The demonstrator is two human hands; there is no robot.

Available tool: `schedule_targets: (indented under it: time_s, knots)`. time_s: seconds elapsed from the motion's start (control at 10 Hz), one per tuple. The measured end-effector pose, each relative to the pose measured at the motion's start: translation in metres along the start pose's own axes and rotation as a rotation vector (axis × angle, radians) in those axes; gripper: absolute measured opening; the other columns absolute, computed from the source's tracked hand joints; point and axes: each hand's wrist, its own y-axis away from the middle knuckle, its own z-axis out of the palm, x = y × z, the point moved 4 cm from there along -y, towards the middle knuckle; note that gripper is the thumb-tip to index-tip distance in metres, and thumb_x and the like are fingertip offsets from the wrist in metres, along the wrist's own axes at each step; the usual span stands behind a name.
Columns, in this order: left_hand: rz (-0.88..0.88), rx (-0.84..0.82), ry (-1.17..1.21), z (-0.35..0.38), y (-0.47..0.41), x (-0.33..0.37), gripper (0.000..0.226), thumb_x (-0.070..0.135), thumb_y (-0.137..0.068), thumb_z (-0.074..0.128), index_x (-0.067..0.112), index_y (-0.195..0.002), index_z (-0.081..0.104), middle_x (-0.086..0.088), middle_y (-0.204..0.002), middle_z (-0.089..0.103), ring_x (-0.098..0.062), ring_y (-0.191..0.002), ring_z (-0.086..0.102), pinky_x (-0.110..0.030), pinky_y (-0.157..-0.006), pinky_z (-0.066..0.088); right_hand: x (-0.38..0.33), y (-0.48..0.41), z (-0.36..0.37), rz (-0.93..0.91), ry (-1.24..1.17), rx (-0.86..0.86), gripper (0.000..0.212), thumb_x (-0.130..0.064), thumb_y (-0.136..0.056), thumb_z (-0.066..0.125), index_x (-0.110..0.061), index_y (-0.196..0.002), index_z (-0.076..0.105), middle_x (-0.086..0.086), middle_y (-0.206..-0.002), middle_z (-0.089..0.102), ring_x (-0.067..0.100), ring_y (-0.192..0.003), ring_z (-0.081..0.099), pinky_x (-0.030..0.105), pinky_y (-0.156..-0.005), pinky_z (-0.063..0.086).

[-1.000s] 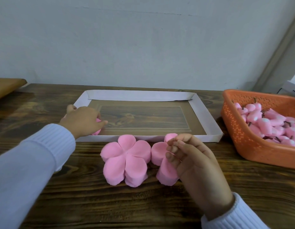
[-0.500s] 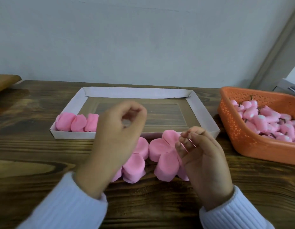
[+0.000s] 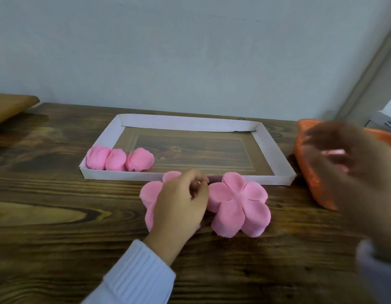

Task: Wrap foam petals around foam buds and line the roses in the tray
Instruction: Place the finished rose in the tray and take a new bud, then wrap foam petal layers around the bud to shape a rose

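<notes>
A white paper tray (image 3: pixel 185 123) lies on the wooden table with three finished pink foam roses (image 3: pixel 120 160) lined up in its near left corner. In front of the tray sit two stacks of pink flower-shaped foam petals. My left hand (image 3: pixel 181 205) lies over the left stack (image 3: pixel 150 191), its thumb and fingertips curled and pinching at the stack's top right edge. The right stack (image 3: pixel 238 202) stands untouched. My right hand (image 3: pixel 354 172) is a blur above the orange basket (image 3: pixel 308 172). A pink streak shows between its fingers, and its grip is unclear.
The orange basket stands at the right, beside the tray, mostly hidden by my right hand. A brown board (image 3: pixel 10 106) juts in at the far left. A wall runs close behind the table.
My left hand has come down from the air onto the left petal stack. My right hand has left the right petal stack and swung right to the basket.
</notes>
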Motion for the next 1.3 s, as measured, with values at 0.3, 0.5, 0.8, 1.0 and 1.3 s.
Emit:
schedule_targets:
  time_s: [0.3, 0.5, 0.8, 1.0, 1.3]
  knots:
    - [-0.009, -0.064, -0.175, 0.007, 0.001, 0.002, 0.007, 0.027, -0.087, 0.056, 0.033, -0.084, 0.059, 0.014, -0.061, 0.055, -0.002, -0.052, 0.053, -0.018, -0.046, 0.044, 0.242, -0.074, -0.052, 0.591, 0.740, -0.338, 0.026, -0.033, -0.085, 0.067, -0.009, -0.077, 0.063, 0.014, -0.071, 0.065, 0.037, -0.069, 0.061, 0.047, -0.071, 0.051]
    - [0.047, -0.097, -0.283, 0.012, 0.002, 0.005, 0.019, 0.038, -0.090, 0.053, 0.033, -0.105, 0.064, 0.013, -0.076, 0.063, -0.007, -0.063, 0.053, -0.026, -0.057, 0.045, 0.259, -0.055, -0.038, 0.646, 0.665, -0.444, 0.036, -0.033, -0.091, 0.062, -0.006, -0.067, 0.059, 0.018, -0.075, 0.064, 0.037, -0.072, 0.056, 0.045, -0.075, 0.045]
    - [0.077, -0.100, -0.352, 0.014, 0.001, 0.008, 0.025, 0.039, -0.088, 0.048, 0.036, -0.107, 0.063, 0.015, -0.073, 0.053, -0.003, -0.069, 0.041, -0.022, -0.061, 0.031, 0.233, -0.059, -0.031, 0.397, 0.675, -0.260, 0.033, -0.042, -0.077, 0.072, -0.014, -0.095, 0.069, -0.005, -0.066, 0.055, 0.027, -0.071, 0.057, 0.035, -0.066, 0.039]
    - [0.112, -0.088, -0.320, 0.011, 0.003, 0.013, 0.019, 0.032, -0.086, 0.057, 0.034, -0.104, 0.065, 0.016, -0.070, 0.041, -0.006, -0.067, 0.042, -0.023, -0.059, 0.031, 0.222, -0.059, -0.039, 0.432, 0.475, -0.143, 0.018, -0.037, -0.082, 0.065, -0.019, -0.086, 0.065, 0.003, -0.074, 0.067, 0.030, -0.075, 0.065, 0.016, -0.065, 0.044]
    - [0.158, -0.067, -0.321, 0.011, 0.005, 0.013, 0.012, 0.023, -0.086, 0.063, 0.028, -0.096, 0.066, 0.011, -0.092, 0.055, -0.009, -0.081, 0.051, -0.026, -0.060, 0.044, 0.099, -0.020, 0.007, 0.484, -0.870, 0.141, 0.012, -0.012, -0.092, 0.061, -0.022, -0.099, 0.062, 0.004, -0.085, 0.075, 0.016, -0.083, 0.073, 0.027, -0.071, 0.058]
